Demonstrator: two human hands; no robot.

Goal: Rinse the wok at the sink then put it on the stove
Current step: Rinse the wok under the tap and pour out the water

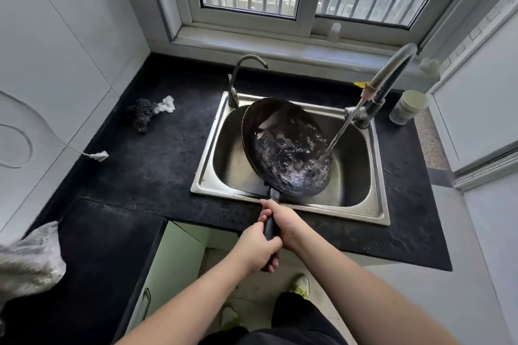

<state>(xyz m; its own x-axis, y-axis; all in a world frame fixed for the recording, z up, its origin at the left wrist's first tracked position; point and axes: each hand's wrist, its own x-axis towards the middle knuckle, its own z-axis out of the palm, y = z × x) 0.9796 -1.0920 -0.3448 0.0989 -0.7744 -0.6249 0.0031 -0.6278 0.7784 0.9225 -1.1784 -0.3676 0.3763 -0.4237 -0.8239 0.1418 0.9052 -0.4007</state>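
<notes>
The black wok (pixel 286 145) is tilted inside the steel sink (pixel 375 204), its bowl full of churning water. A thin stream runs down from the tall faucet (pixel 392 75) at the sink's right rear corner onto the wok's right side. The wok's black handle (pixel 270 228) sticks out toward me over the sink's front rim. My right hand (pixel 283 221) grips the handle closer to the wok, and my left hand (pixel 259 248) grips its end just behind. The stove is out of view.
A second small tap (pixel 238 78) stands at the sink's left rear corner. A steel scourer (pixel 140 115) and a white cloth (pixel 166 105) lie on the black counter to the left. A white jar (pixel 407 106) stands right of the faucet. A plastic bag (pixel 28 260) sits at the left edge.
</notes>
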